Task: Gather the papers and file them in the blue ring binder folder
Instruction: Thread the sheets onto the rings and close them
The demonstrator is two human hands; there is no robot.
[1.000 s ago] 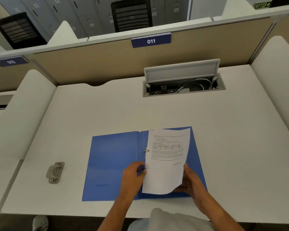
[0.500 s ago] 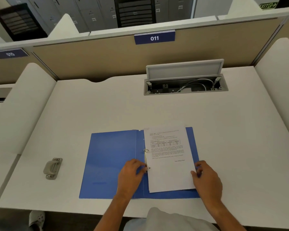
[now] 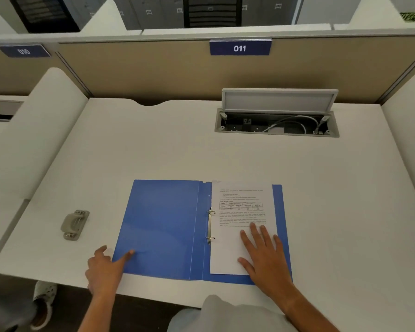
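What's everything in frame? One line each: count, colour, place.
Flat desk: 1, white, middle of the view.
Plastic ring binder folder: 1, blue, open flat at the desk's near edge.
Printed paper sheet: 1 showing, white, on the folder's right half, beside the metal rings.
Hole punch: 1, grey, on the desk left of the folder.
Recessed cable box: 1, grey, lid up, far right of the desk.
Rectangular number plates: 2, blue, marked 010 and 011, on the beige partition.
Curved side dividers: 2, white, either side of the desk.
Shoe: 1, pale, on the floor, lower left.
Left hand: 1, index finger on the folder's near-left corner.
Right hand: 1, flat on the paper's lower part.
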